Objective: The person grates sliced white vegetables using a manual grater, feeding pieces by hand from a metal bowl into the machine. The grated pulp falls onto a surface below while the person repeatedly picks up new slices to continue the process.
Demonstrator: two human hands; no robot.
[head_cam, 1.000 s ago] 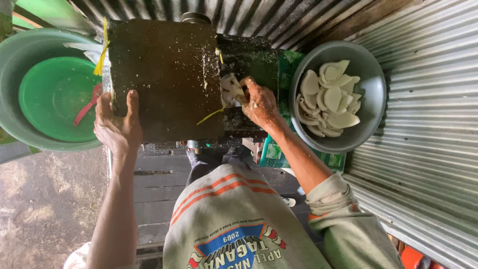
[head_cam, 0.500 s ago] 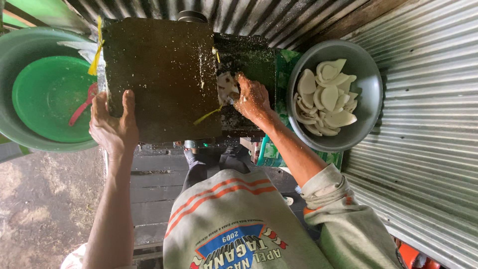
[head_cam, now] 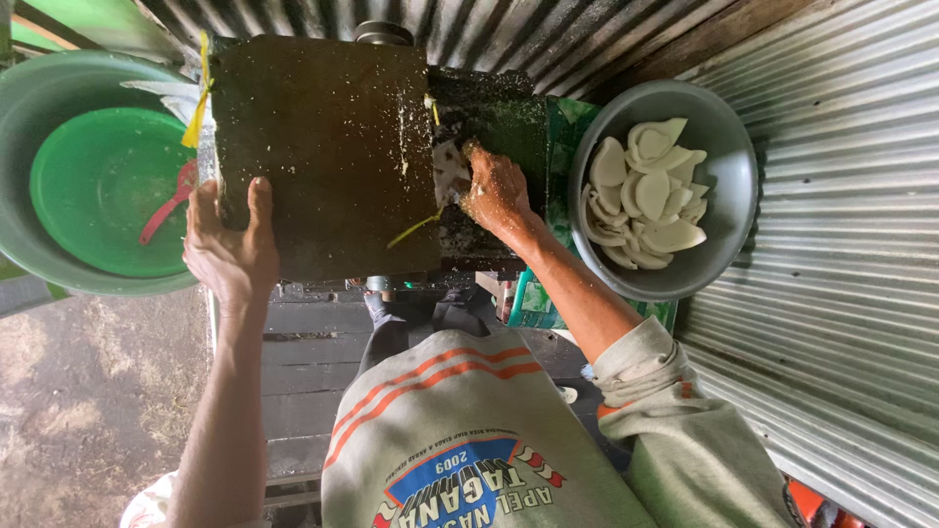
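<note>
Pressing under right hand [head_cam: 497,191]: coconut piece [head_cam: 450,168]

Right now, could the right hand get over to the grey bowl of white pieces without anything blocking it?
Probably yes. The right hand presses a white piece at the dark machine; the grey bowl sits just beside it, open-topped, with nothing standing between.

A large grey-green basin [head_cam: 39,108] is seen at far left, with a bright green bowl [head_cam: 103,191] nested inside it and a red utensil [head_cam: 168,200] laid against the bowl's near edge. Corrugated metal sheeting [head_cam: 841,323] is noted along the right side and across the top. Dark wooden planks [head_cam: 303,337] are visible below, beside a patch of bare dirt ground [head_cam: 88,391] at lower left.
</note>
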